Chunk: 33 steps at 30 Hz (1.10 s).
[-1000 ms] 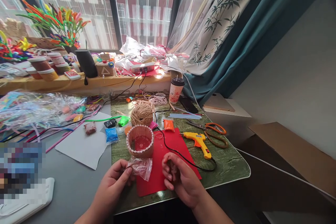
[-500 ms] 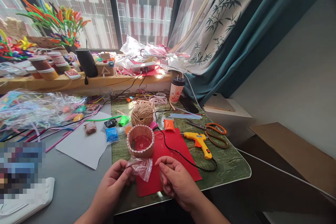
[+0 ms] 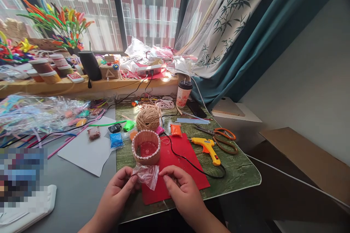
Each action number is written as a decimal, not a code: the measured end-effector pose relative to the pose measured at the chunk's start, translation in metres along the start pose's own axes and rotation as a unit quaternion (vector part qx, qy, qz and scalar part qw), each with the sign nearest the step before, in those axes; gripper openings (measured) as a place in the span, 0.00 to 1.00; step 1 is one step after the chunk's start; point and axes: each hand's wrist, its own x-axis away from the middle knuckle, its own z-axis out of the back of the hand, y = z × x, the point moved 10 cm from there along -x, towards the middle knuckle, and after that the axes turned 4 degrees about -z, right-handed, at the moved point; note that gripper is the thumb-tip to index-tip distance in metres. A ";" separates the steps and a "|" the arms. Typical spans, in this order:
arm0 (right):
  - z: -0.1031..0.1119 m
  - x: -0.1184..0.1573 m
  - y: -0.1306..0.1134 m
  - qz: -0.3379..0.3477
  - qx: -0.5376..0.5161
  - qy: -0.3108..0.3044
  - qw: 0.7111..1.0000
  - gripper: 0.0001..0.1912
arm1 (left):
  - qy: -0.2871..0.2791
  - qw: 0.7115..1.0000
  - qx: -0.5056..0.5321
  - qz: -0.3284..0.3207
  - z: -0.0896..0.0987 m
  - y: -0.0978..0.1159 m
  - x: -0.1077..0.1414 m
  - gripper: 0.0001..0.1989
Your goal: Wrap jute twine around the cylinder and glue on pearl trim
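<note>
My left hand pinches a small clear zip bag between thumb and fingers. The bag is crumpled and stands out to the right, just in front of a round wooden pot with a rim of pearl-like beads. My right hand is closed, its fingers curled inward and the index fingertip close by the bag's right edge. Whether it touches the bag, or has something small in its fingers, I cannot make out. Beneath the bag and right hand lies a red sheet.
A yellow glue gun with a black cord and orange-handled scissors lie to the right. Behind the pot is a ball of twine. Orange and blue clay packets flank it. A lidded cup stands farther back.
My right hand has shifted slightly left and turned, bringing its index fingertip up to the bag's right edge. The left hand still holds the bag in nearly the same place.
</note>
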 end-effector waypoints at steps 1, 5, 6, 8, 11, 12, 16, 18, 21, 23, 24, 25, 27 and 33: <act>0.002 0.001 -0.003 0.018 0.015 0.010 1.000 0.19 | 0.001 1.000 0.003 -0.001 0.000 -0.001 0.000 0.22; -0.002 0.001 -0.001 0.023 0.053 -0.002 0.998 0.18 | 0.004 1.000 0.006 -0.011 0.000 -0.001 0.000 0.20; -0.002 0.000 0.001 0.016 0.051 0.002 0.999 0.19 | 0.005 1.000 0.006 -0.015 0.000 -0.001 0.000 0.20; 0.002 -0.001 0.003 0.007 0.035 0.026 0.999 0.21 | 0.007 1.000 0.007 -0.020 0.000 0.000 0.000 0.20; 0.005 -0.003 0.002 0.012 0.016 0.046 0.999 0.23 | 0.005 1.000 0.016 -0.021 0.000 -0.001 0.000 0.20; 0.004 -0.003 0.001 0.017 0.014 0.041 0.999 0.24 | 0.003 1.000 0.020 -0.020 -0.001 -0.001 0.000 0.20; -0.001 -0.004 0.004 0.024 0.012 0.022 0.999 0.25 | -0.015 0.999 0.030 -0.013 -0.005 -0.001 0.000 0.19; -0.002 -0.005 0.006 0.025 0.011 0.023 0.999 0.26 | -0.021 0.999 0.028 -0.008 -0.006 -0.002 0.000 0.19; -0.002 -0.004 0.003 0.033 -0.005 0.023 0.999 0.26 | -0.022 1.000 0.020 -0.006 -0.007 -0.001 0.001 0.20; -0.005 -0.004 0.002 0.027 -0.022 0.002 0.999 0.25 | -0.023 1.000 0.014 -0.008 -0.009 0.000 0.001 0.20; -0.008 -0.004 0.003 0.011 -0.029 -0.017 0.999 0.24 | -0.024 1.000 0.011 -0.010 -0.009 0.001 0.000 0.20; -0.012 -0.004 0.006 -0.011 -0.034 -0.041 0.999 0.24 | -0.025 1.000 0.008 -0.013 -0.009 0.001 0.000 0.20; -0.022 -0.002 0.016 -0.065 -0.036 -0.094 0.993 0.24 | -0.029 0.999 0.002 -0.020 -0.008 0.002 -0.002 0.19; -0.036 -0.002 0.009 -0.037 -0.043 -0.126 0.990 0.23 | -0.089 0.995 -0.033 0.000 -0.006 -0.009 -0.008 0.21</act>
